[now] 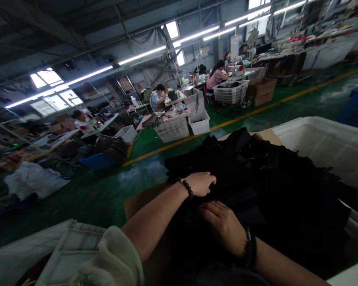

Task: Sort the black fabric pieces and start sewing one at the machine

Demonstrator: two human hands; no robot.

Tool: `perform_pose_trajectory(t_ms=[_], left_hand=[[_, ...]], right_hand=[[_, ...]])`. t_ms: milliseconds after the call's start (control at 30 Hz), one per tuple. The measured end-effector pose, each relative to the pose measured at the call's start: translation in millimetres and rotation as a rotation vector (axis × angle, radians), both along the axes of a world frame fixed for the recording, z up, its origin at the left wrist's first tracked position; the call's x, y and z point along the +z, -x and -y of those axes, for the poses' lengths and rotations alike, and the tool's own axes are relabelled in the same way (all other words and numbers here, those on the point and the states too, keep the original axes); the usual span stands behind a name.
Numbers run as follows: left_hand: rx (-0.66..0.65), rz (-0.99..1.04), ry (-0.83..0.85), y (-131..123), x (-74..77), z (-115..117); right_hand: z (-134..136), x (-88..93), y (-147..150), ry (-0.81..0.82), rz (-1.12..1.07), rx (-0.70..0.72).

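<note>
A big heap of black fabric pieces (265, 178) fills the space in front of me, lying over a cardboard box (137, 204). My left hand (200, 183), with a bead bracelet at the wrist, rests on the heap's left edge, fingers curled onto the cloth. Just below it, my right hand (222, 224) presses palm down on the same fabric; its fingers dig into the dark cloth and are partly hidden. A dark bracelet circles that wrist.
A white plastic bin (325, 143) stands right behind the heap. A white crate (74, 246) sits at lower left. Beyond a green floor with a yellow line (197, 135), several people sit at worktables among baskets (230, 92) and cartons (264, 89).
</note>
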State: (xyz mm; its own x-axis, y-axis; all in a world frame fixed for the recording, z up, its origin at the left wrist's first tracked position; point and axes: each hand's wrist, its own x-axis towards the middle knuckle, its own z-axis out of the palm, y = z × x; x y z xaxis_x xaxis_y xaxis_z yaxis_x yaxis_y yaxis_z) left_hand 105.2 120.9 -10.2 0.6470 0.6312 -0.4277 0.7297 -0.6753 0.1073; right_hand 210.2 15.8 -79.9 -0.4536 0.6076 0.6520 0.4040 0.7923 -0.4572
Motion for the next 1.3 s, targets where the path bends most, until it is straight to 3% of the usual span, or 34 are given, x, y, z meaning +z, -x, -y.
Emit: perform_pose_trajectory(t_ms=[667, 1300], left_hand=[[0.017, 0.042, -0.137, -0.7, -8.3, 6.5], [-0.027, -0.003, -0.09, 3.6, -8.0, 8.7]], right_hand=[[2.4, 0.8, 1.0, 0.001, 0.008, 0.007], [2.2, -1.9, 1.2, 0.02, 0.042, 0.01]])
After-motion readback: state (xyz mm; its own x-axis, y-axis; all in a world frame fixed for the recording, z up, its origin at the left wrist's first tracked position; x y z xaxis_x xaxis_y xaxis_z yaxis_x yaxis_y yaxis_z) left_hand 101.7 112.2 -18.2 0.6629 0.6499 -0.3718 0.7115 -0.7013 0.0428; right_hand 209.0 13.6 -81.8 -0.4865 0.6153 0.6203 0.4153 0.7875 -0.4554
